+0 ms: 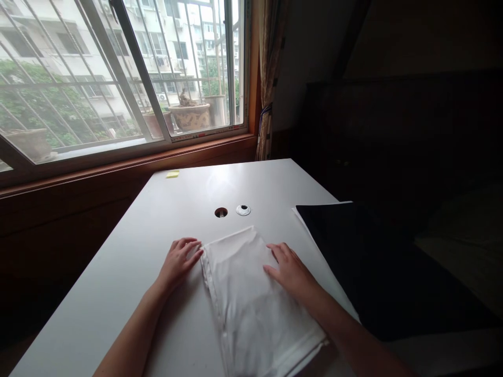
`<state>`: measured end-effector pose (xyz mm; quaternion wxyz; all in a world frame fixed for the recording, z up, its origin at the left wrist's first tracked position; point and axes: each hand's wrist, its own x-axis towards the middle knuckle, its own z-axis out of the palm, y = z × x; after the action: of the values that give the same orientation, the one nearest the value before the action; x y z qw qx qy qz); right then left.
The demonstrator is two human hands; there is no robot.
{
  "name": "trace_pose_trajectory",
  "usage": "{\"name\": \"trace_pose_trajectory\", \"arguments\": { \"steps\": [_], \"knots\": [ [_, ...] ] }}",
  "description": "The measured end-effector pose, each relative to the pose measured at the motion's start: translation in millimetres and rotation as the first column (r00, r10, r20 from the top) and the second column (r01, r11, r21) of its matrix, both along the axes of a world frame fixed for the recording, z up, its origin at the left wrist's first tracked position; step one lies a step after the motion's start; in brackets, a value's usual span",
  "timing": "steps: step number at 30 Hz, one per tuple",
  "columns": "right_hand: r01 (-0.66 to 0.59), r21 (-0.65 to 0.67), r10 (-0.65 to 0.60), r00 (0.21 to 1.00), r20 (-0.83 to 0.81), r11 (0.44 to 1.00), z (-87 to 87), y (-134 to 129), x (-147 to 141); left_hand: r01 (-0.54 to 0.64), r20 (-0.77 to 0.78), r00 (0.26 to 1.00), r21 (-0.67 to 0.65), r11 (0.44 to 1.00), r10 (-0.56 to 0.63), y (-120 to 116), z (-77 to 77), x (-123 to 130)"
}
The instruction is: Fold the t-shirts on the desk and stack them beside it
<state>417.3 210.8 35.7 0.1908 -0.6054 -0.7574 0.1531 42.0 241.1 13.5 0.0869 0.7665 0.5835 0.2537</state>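
Observation:
A folded white cloth garment lies on the white table in front of me, its layered edges showing along the left side and at the lower right. At its upper left edge rests my left hand, fingers apart, the tips touching or nearly touching the fabric. My right hand lies along the upper right edge with its fingers spread and the fingertips on the cloth. Neither hand grips the fabric. Which kind of garment it is, I cannot tell.
Beyond the cloth are a round hole in the tabletop and a white ring-shaped cap. A yellow sticky note lies at the far left corner. Black sheet material overhangs the right edge. Behind stands a barred window with a tied curtain.

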Motion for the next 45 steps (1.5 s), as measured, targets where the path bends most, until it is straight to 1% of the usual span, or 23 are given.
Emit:
{"name": "trace_pose_trajectory", "arguments": {
  "steps": [2, 4, 6, 8, 10, 12, 14, 15, 17, 19, 21, 23, 26, 28, 31, 33, 36, 39, 40, 42, 44, 45],
  "knots": [
    [0.010, -0.099, -0.018, 0.996, -0.082, 0.995, 4.3, 2, 1, -0.017, 0.004, 1.000, -0.035, 0.999, 0.017, -2, 1.8, 13],
    [0.006, -0.199, -0.032, 0.991, -0.129, 0.980, 11.7, 2, 3, -0.036, 0.027, 0.999, -0.056, 0.998, 0.038, -3, 2.5, 24],
    [0.004, -0.285, -0.043, 0.991, -0.130, 0.959, 17.7, 1, 6, -0.052, 0.061, 0.997, -0.070, 0.996, 0.056, -3, 2.9, 32],
    [-0.009, -0.336, -0.036, 0.991, -0.127, 0.942, 19.8, 1, 10, -0.060, 0.116, 0.991, -0.095, 0.994, 0.071, -4, 3.7, 38],
    [-0.043, -0.333, -0.003, 0.991, -0.136, 0.942, 18.8, -2, 13, -0.049, 0.173, 0.982, -0.131, 0.990, 0.071, -4, 5.4, 42],
    [-0.072, -0.282, 0.031, 0.989, -0.148, 0.957, 17.4, -8, 16, -0.026, 0.212, 0.976, -0.158, 0.987, 0.060, -5, 8.3, 46],
    [-0.079, -0.250, 0.034, 0.983, -0.178, 0.965, 17.8, -17, 19, -0.023, 0.261, 0.962, -0.192, 0.981, 0.074, -7, 11.6, 49],
    [-0.084, -0.267, 0.027, 0.977, -0.210, 0.960, 18.8, -22, 21, -0.033, 0.297, 0.950, -0.209, 0.977, 0.096, -8, 13.1, 50],
    [-0.107, -0.351, -0.005, 0.953, -0.304, 0.930, 21.8, -35, 25, -0.058, 0.392, 0.908, -0.231, 0.971, 0.148, -9, 15.3, 52],
    [-0.146, -0.431, -0.049, 0.911, -0.409, 0.890, 24.7, -46, 29, -0.047, 0.509, 0.844, -0.241, 0.969, 0.167, -9, 15.9, 53],
    [-0.185, -0.469, -0.093, 0.856, -0.508, 0.864, 26.8, -55, 32, 0.015, 0.622, 0.768, -0.255, 0.967, 0.152, -8, 15.8, 55],
    [-0.217, -0.489, -0.142, 0.790, -0.597, 0.845, 28.9, -61, 35, 0.089, 0.704, 0.696, -0.280, 0.956, 0.141, -9, 16.8, 59],
    [-0.264, -0.526, -0.250, 0.654, -0.714, 0.809, 36.1, -70, 39, 0.168, 0.787, 0.597, -0.309, 0.936, 0.153, -12, 23.8, 71],
    [-0.297, -0.536, -0.321, 0.544, -0.775, 0.790, 45.1, -74, 46, 0.206, 0.843, 0.517, -0.290, 0.935, 0.147, -14, 32.8, 83],
    [-0.295, -0.522, -0.386, 0.411, -0.825, 0.800, 63.4, -80, 64, 0.260, 0.902, 0.415, -0.240, 0.935, 0.116, -13, 51.4, 108],
    [-0.237, -0.521, -0.422, 0.364, -0.830, 0.820, 78.0, -81, 83, 0.299, 0.922, 0.374, -0.219, 0.929, 0.097, -9, 65.6, 129],
    [-0.061, -0.530, -0.485, 0.324, -0.812, 0.846, 103.2, -78, 119, 0.365, 0.944, 0.325, -0.181, 0.913, 0.057, 2, 88.6, 169],
    [0.113, -0.520, -0.529, 0.279, -0.801, 0.847, 131.4, -69, 162, 0.428, 0.963, 0.270, -0.125, 0.895, 0.006, 24, 113.9, 220],
    [0.166, -0.508, -0.534, 0.274, -0.800, 0.845, 140.3, -64, 178, 0.442, 0.967, 0.253, -0.105, 0.891, -0.012, 34, 122.6, 239],
    [0.280, -0.468, -0.539, 0.292, -0.790, 0.838, 154.4, -52, 209, 0.469, 0.973, 0.228, -0.079, 0.879, -0.034, 58, 138.3, 278],
    [0.364, -0.425, -0.542, 0.332, -0.772, 0.829, 159.1, -38, 239, 0.493, 0.975, 0.220, -0.086, 0.866, -0.028, 82, 147.6, 313],
    [0.380, -0.416, -0.544, 0.347, -0.764, 0.826, 156.6, -30, 252, 0.500, 0.976, 0.219, -0.112, 0.859, -0.001, 92, 148.4, 329]
  ]
}}
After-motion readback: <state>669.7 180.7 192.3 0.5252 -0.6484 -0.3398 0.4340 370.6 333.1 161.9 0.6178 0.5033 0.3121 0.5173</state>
